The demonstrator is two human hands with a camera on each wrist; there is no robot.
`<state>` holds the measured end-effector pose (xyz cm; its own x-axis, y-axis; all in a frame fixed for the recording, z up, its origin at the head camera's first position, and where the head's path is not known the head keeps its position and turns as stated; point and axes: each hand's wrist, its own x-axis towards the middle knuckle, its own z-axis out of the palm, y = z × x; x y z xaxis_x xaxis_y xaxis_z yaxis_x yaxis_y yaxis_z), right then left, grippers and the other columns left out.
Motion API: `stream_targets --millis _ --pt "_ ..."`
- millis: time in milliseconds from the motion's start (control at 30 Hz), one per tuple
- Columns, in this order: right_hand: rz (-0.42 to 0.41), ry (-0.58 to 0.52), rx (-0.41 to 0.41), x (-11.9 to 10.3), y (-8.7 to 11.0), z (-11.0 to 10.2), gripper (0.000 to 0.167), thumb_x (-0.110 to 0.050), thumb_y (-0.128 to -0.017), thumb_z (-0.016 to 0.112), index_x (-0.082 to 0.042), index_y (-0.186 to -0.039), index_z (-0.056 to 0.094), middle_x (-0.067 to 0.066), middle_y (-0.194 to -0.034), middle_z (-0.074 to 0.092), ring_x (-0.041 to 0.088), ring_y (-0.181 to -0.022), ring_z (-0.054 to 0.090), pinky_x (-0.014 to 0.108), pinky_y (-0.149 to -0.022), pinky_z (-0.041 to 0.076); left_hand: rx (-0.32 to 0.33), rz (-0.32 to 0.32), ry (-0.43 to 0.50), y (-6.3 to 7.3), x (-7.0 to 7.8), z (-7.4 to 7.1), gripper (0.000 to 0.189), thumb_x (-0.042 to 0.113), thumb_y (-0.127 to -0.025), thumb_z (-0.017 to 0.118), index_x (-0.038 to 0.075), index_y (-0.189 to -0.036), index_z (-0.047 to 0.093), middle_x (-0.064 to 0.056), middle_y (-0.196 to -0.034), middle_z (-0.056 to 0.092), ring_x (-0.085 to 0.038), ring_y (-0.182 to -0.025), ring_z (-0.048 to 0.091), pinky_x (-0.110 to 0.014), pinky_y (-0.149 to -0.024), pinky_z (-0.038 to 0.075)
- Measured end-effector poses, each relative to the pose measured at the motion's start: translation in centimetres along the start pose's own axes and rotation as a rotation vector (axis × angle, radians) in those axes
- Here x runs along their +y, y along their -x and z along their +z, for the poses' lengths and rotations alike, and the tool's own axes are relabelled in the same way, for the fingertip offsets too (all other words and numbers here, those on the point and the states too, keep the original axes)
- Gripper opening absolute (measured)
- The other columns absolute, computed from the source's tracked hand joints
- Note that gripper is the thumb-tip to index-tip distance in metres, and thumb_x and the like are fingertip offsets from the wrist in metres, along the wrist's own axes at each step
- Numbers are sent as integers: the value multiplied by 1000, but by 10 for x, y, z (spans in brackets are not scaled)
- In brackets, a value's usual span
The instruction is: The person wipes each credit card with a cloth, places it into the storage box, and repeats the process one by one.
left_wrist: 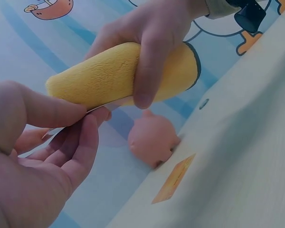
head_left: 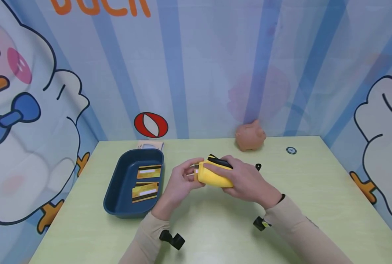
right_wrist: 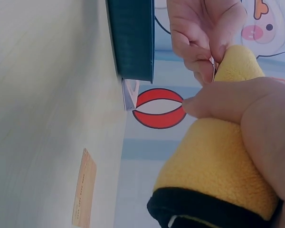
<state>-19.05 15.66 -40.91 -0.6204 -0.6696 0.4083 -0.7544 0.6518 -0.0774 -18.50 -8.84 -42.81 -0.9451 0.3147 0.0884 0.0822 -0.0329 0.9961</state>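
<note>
My right hand (head_left: 247,179) grips a fuzzy yellow plush pouch (head_left: 216,177) with black trim, held above the table. At the pouch's left end my left hand (head_left: 179,180) pinches a thin card (head_left: 196,173) between thumb and fingers. The left wrist view shows the card nearly edge-on along the underside of the pouch (left_wrist: 97,78), partly hidden by the fingers. A short black loop (head_left: 258,167) sticks out past the right hand. Left of the hands, several gold cards (head_left: 145,193) with dark stripes lie in a dark blue tray (head_left: 112,200).
A pink piggy bank (head_left: 250,137) stands at the table's back edge, with a round dark chip (head_left: 291,150) to its right. Behind the tray lies a pale printed note (head_left: 151,145). An orange card (left_wrist: 174,179) lies on the table below the hands. A printed curtain borders the table.
</note>
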Motion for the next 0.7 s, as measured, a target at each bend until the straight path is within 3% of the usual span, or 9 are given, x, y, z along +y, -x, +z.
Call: stream_targets --millis 700 --pt "12 19 53 11 11 2 82 -18 -81 89 -38 -153 55 15 -119 63 25 -93 63 43 -69 60 78 -18 9 2 10 -11 62 -11 -92 72 14 -147 59 -17 -134 68 -33 -114 73 -38 -92 62"
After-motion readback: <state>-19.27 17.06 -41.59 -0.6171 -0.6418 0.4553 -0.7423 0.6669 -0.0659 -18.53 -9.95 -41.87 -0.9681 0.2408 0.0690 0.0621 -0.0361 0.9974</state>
